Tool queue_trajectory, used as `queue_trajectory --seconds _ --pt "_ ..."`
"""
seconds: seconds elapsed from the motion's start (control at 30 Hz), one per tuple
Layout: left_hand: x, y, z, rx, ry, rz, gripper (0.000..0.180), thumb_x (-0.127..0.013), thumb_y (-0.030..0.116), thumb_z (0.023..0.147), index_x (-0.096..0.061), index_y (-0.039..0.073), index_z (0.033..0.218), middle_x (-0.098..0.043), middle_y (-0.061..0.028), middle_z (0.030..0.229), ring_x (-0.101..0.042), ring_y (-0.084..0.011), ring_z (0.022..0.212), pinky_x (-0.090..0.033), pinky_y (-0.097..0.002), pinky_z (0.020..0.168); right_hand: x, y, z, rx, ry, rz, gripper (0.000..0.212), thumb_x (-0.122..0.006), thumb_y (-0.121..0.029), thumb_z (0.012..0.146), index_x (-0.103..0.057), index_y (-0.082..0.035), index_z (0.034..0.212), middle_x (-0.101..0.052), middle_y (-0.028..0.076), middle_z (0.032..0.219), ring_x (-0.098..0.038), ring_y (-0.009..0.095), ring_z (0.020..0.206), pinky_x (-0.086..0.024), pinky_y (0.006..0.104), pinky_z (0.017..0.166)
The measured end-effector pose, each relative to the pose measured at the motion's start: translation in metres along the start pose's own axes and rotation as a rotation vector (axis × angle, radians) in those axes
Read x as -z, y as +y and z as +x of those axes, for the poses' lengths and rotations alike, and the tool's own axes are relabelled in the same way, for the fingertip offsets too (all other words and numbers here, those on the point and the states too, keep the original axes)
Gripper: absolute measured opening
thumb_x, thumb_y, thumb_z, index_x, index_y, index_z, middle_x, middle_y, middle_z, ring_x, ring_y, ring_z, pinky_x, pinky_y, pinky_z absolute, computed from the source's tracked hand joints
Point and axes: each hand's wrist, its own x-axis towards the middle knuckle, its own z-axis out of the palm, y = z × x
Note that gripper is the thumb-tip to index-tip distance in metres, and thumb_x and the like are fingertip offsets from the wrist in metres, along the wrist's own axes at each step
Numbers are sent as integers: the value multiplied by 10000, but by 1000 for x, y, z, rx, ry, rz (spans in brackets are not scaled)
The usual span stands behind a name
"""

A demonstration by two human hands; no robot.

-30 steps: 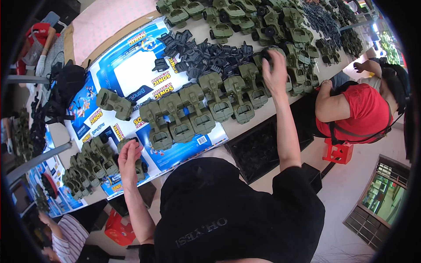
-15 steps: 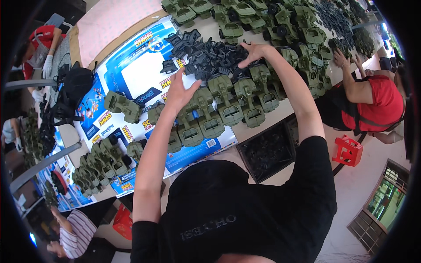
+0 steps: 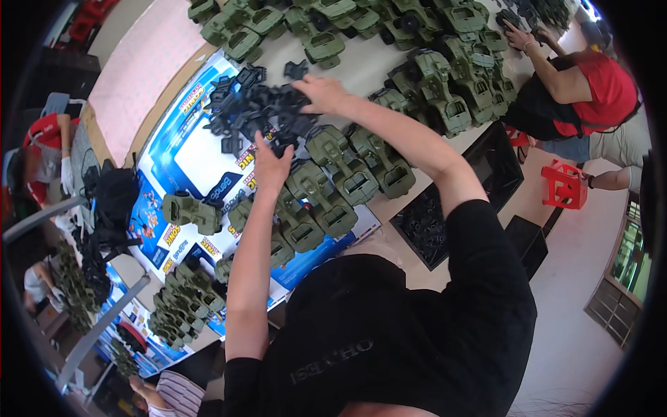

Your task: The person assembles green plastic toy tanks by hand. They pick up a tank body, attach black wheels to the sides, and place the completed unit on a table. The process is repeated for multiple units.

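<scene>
Dark grey-black plastic parts [image 3: 246, 108] lie in a loose heap on a blue-and-white printed sheet [image 3: 184, 149]. My right hand [image 3: 323, 94] lies against the heap's right side, fingers stretched out. At the near edge of the heap is my left hand [image 3: 273, 167], thumb and fingers apart. Neither hand visibly grips a part, though some fingertips are hidden among the pieces. Green toy truck bodies [image 3: 323, 198] stand in a row just below the heap, partly behind my left forearm. One green truck body [image 3: 191, 213] sits alone to the left.
More green truck bodies [image 3: 441, 90] crowd the table's far and right sides. A black crate [image 3: 424, 226] of dark parts stands by the near edge. A co-worker in red [image 3: 601, 90] works at right, near a red stool [image 3: 564, 184]. A black bag [image 3: 114, 201] lies left.
The view has shifted. My right hand has come left toward my left hand, and the heap between them is narrower. A small dark part now lies apart at the heap's far side.
</scene>
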Motion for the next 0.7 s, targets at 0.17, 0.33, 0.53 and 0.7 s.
queue_trajectory --seconds 0.17,0.33,0.53,0.7 --pt "25 -17 8 108 -32 -47 883 -731 340 725 -266 3 1396 -608 -263 1090 -602 -377 1010 -464 -404 868 -33 -30 39 68 12 128 589 -727 -350 739 -505 -140 1242 -539 136 1142 -562 337 1035 -463 428 861" --pt "50 -14 -5 111 -34 -18 825 -710 330 761 -279 23 1394 -630 -213 1091 -624 -349 988 -475 -377 855 24 -67 -13 46 414 54 486 -710 -354 764 -563 -106 1156 -558 120 1123 -588 301 1013 -474 404 805" --pt "64 -7 -57 16 -21 69 803 -683 429 797 -312 43 1396 -531 -225 1234 -551 -336 1106 -404 -448 927 43 -18 -232 -813 1338 525 299 -593 -212 906 -490 -12 1103 -485 60 1001 -487 129 844 -436 284 696" --pt "60 -1 -116 3 -42 391 1002 -709 570 700 -245 93 1449 -328 -243 1412 -231 -405 1355 -162 -640 1013 2 6 -277 -1279 977 1451 681 -431 -536 937 -213 -101 1414 -388 120 1261 -463 200 1030 -381 336 948"
